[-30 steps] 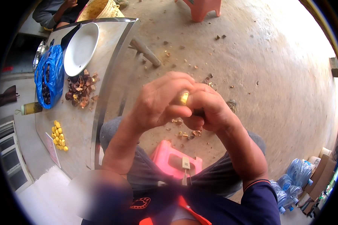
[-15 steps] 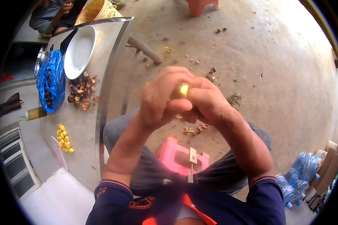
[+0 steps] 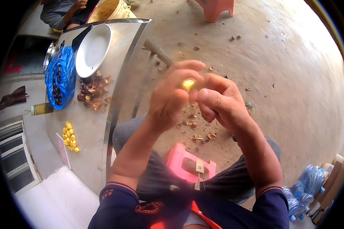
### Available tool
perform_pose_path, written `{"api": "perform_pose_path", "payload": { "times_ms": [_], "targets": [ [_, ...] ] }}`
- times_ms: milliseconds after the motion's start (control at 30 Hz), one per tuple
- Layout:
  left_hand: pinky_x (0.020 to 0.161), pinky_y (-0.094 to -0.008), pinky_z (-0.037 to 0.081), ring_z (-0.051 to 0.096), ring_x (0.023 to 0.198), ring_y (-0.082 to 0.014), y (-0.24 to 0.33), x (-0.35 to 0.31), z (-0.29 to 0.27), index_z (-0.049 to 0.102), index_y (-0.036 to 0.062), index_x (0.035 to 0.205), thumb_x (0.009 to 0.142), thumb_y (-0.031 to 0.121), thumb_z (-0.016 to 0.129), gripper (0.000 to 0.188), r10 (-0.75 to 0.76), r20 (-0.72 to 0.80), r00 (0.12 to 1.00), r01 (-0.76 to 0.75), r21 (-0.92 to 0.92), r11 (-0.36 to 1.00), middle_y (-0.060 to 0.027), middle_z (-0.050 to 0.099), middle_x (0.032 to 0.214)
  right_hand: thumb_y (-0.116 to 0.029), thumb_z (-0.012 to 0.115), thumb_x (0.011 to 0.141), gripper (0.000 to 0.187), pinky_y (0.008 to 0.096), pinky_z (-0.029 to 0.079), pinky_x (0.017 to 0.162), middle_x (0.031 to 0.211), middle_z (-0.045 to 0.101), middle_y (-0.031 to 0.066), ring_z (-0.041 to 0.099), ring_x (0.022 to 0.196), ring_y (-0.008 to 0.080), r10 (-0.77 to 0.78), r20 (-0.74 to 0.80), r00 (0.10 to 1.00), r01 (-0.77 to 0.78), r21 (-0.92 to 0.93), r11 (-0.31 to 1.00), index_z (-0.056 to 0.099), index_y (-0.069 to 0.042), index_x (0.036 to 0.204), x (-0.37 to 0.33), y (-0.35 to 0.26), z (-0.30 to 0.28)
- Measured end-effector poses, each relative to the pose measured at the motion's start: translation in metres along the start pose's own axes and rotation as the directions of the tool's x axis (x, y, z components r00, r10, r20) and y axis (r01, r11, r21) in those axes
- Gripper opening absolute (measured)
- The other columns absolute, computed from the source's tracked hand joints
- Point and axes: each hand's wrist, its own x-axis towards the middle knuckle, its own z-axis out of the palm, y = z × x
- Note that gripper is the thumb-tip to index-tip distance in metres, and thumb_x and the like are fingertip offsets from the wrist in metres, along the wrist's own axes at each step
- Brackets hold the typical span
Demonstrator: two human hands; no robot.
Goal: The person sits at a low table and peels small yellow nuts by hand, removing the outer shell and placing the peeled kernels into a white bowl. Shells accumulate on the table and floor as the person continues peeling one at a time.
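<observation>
A yellow peeled chestnut (image 3: 188,84) is pinched between the thumb and fingers of my left hand (image 3: 166,97), raised over my lap. Close on its right, my right hand (image 3: 227,101) has its thumb and fingers curled together near the nut; anything between them is too small to make out. On the table to my left lies a heap of brown chestnut shells (image 3: 95,89). Nearer me sits a small pile of yellow peeled chestnuts (image 3: 69,136). A blue plastic bag (image 3: 67,82) holds dark unpeeled chestnuts (image 3: 57,93).
A white oval plate (image 3: 91,51) rests on the table (image 3: 90,126), beyond the shells. Shell bits (image 3: 206,137) litter the floor. A pink stool (image 3: 176,164) stands between my legs, a red one (image 3: 214,9) far ahead. Another person (image 3: 57,15) sits far left; plastic bottles (image 3: 300,191) lie right.
My hands have drawn slightly apart, with the right hand moving off to the right. More of the yellow nut shows in my left hand. The whole view has shifted a little.
</observation>
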Motion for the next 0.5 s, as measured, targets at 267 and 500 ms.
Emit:
{"api": "perform_pose_path", "payload": {
  "times_ms": [267, 500],
  "targets": [
    [0.098, -0.0411, 0.045, 0.057, 0.116, -0.0336, -0.002, 0.004, 0.005, 0.061, -0.0036, 0.117, 0.096, 0.046, 0.058, 0.054, 0.056, 0.033, 0.998, -0.061, 0.171, 0.983, -0.0228, 0.058, 0.126, -0.033, 0.073, 0.086, 0.043, 0.0243, 0.040, 0.049, 0.072, 0.060, 0.0041, 0.052, 0.055, 0.0100, 0.071, -0.032, 0.997, -0.067, 0.108, 0.992, 0.065, 0.004, 0.108, 0.005, 0.007, -0.009],
    [0.083, -0.0370, 0.052, 0.065, 0.097, -0.0303, 0.016, 0.012, -0.010, 0.065, 0.0011, 0.114, 0.082, 0.018, 0.077, 0.038, 0.048, 0.129, 0.991, -0.093, 0.373, 0.923, -0.0167, 0.064, 0.107, -0.020, 0.064, 0.087, 0.030, 0.0261, 0.039, 0.047, 0.072, 0.058, 0.0046, 0.051, 0.053, 0.0116, 0.143, -0.064, 0.988, -0.127, 0.213, 0.969, 0.063, 0.005, 0.104, 0.007, -0.002, -0.008]
  ]
}}
